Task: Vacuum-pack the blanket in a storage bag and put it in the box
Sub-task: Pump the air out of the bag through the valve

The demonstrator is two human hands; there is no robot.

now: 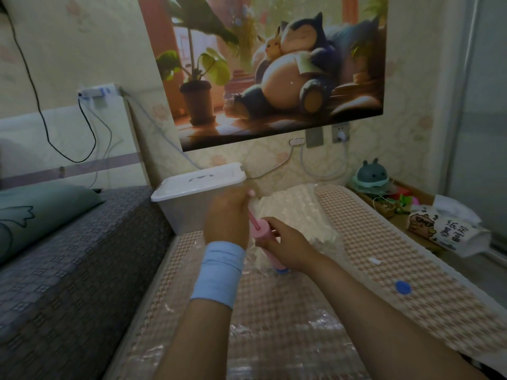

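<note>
**Desk:** What's centre frame?

**Photographer:** The blanket, white and quilted, sealed in a clear bag spread across a checked mat. It is not yet in the box, which stands lidded just behind it, left of centre.

**Desk:** And the hands?

**Photographer:** They're working a pink pump stood upright on the bag. The right hand has its fingers curled round the barrel. The left hand is above it, closed on the top of the rod, though blur hides the exact grip.

**Desk:** How is the step done well?

**Photographer:** I'd say by pressing the barrel square on the valve so that no air leaks back. The rod should run straight along the barrel in full strokes, because a tilt could break the seal. The bag looks puffy around the blanket, so plenty of pumping remains.

**Desk:** Anything to watch?

**Photographer:** A blue cap lies on the mat at lower right, well apart from the pump. It is probably the valve's, and it will be wanted quickly once the pump lifts.
</note>
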